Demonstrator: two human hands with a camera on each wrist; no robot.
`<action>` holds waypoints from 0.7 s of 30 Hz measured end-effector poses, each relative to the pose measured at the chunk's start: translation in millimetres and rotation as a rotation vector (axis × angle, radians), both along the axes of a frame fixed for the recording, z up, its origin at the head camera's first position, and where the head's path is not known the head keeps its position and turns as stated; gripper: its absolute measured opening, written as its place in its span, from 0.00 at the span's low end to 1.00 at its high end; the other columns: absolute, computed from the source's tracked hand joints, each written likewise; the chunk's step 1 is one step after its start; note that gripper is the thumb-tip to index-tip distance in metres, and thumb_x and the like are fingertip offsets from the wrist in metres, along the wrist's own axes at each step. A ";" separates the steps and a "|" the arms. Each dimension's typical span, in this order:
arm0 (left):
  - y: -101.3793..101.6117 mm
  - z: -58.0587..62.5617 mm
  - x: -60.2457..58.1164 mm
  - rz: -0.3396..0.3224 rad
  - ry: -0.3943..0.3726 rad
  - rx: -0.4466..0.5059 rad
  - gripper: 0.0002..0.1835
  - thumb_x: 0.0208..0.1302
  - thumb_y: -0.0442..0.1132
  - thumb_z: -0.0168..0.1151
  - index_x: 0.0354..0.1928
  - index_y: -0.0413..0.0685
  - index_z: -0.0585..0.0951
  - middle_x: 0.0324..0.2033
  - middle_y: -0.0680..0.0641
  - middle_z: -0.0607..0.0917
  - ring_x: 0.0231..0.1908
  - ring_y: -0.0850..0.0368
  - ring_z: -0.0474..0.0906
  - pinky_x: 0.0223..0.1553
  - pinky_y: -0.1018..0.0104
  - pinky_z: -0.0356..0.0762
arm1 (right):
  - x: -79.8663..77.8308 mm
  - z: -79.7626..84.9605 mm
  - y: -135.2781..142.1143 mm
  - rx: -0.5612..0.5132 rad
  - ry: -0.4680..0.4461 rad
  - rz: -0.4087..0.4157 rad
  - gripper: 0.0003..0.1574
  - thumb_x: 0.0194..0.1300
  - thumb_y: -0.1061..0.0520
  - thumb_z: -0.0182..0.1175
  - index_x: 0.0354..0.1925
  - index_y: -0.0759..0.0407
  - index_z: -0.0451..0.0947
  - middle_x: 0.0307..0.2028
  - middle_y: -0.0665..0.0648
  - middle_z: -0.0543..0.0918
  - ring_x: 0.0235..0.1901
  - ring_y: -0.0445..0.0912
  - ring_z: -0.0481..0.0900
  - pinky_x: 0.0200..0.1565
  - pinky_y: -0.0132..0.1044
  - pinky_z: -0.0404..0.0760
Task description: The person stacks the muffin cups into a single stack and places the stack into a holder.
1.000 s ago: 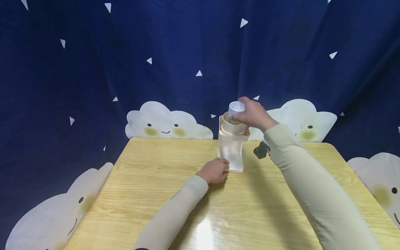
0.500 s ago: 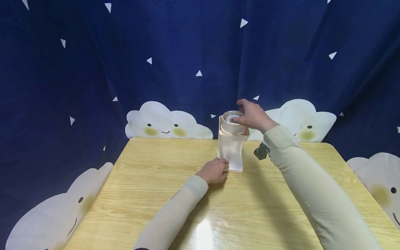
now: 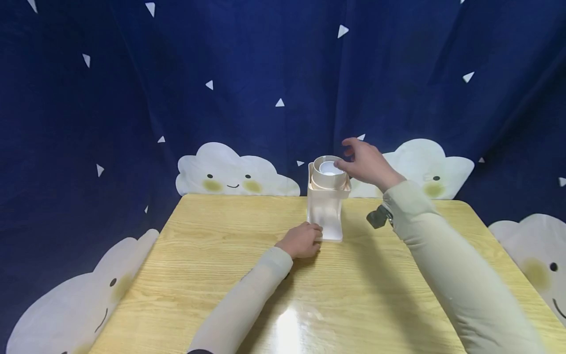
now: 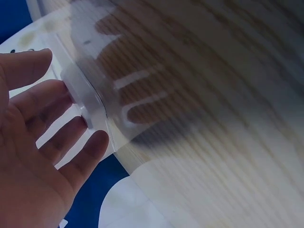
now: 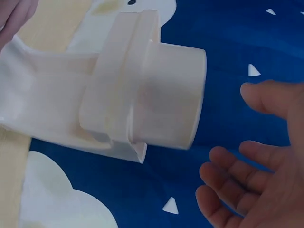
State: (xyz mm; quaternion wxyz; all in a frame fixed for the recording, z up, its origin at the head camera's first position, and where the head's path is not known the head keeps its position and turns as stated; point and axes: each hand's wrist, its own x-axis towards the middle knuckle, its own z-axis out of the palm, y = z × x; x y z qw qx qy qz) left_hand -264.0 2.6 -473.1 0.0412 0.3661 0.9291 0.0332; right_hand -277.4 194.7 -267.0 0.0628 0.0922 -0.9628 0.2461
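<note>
A cream plastic cup dispenser (image 3: pixel 326 215) stands at the table's far edge, with a short round tube (image 3: pixel 329 181) on top. White nested cups (image 3: pixel 330 168) sit down inside this tube, only the uppermost rim and inside showing. My right hand (image 3: pixel 369 162) is just right of the tube's mouth, thumb and fingers spread, holding nothing. In the right wrist view a gap separates its fingers from the tube. My left hand (image 3: pixel 301 240) rests at the front left corner of the dispenser's base (image 4: pixel 88 95), its loosely bent fingertips touching the edge.
The wooden table (image 3: pixel 221 231) spreads out to both sides of the dispenser. Behind it hangs a dark blue curtain (image 3: pixel 247 59) with white triangles and smiling clouds. A small dark device (image 3: pixel 377 217) is strapped under the right wrist.
The stack of cups has gone down into the tube, and my right hand has let go and drawn back to the right. The left hand has stayed on the base.
</note>
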 end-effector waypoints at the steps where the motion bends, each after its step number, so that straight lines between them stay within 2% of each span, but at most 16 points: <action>1: -0.5 0.0 -0.3 0.000 -0.006 0.002 0.14 0.69 0.45 0.57 0.53 0.56 0.83 0.67 0.55 0.76 0.66 0.53 0.72 0.65 0.62 0.74 | 3.2 1.7 2.0 0.002 0.007 0.001 0.41 0.66 0.48 0.59 0.70 0.66 0.61 0.60 0.72 0.77 0.59 0.64 0.76 0.61 0.58 0.74; 7: -5.7 -0.5 -2.5 -0.001 -0.025 0.026 0.18 0.69 0.46 0.56 0.58 0.54 0.80 0.68 0.54 0.74 0.67 0.52 0.72 0.65 0.59 0.75 | 27.9 12.2 11.6 0.017 0.047 0.004 0.41 0.67 0.48 0.59 0.70 0.66 0.61 0.61 0.71 0.77 0.60 0.64 0.75 0.63 0.59 0.71; 12: -14.2 2.3 1.3 -0.011 0.023 0.068 0.21 0.69 0.46 0.56 0.62 0.52 0.78 0.68 0.51 0.75 0.68 0.51 0.72 0.64 0.56 0.76 | 60.4 15.7 17.5 0.030 0.095 0.027 0.40 0.66 0.47 0.60 0.69 0.65 0.63 0.61 0.69 0.77 0.60 0.63 0.75 0.62 0.60 0.70; 16: -24.7 14.7 8.3 0.013 0.137 0.099 0.25 0.70 0.47 0.55 0.66 0.47 0.75 0.67 0.49 0.76 0.67 0.50 0.73 0.66 0.56 0.73 | 89.4 12.0 24.6 0.106 0.183 0.049 0.37 0.65 0.49 0.62 0.67 0.65 0.67 0.61 0.69 0.77 0.62 0.65 0.73 0.62 0.61 0.69; 21: -41.0 44.7 20.7 0.112 0.376 0.069 0.27 0.67 0.49 0.59 0.65 0.48 0.74 0.66 0.48 0.76 0.66 0.48 0.71 0.67 0.50 0.69 | 112.8 -4.2 30.9 0.288 0.431 0.053 0.32 0.59 0.52 0.68 0.59 0.63 0.75 0.56 0.67 0.80 0.57 0.65 0.74 0.53 0.64 0.73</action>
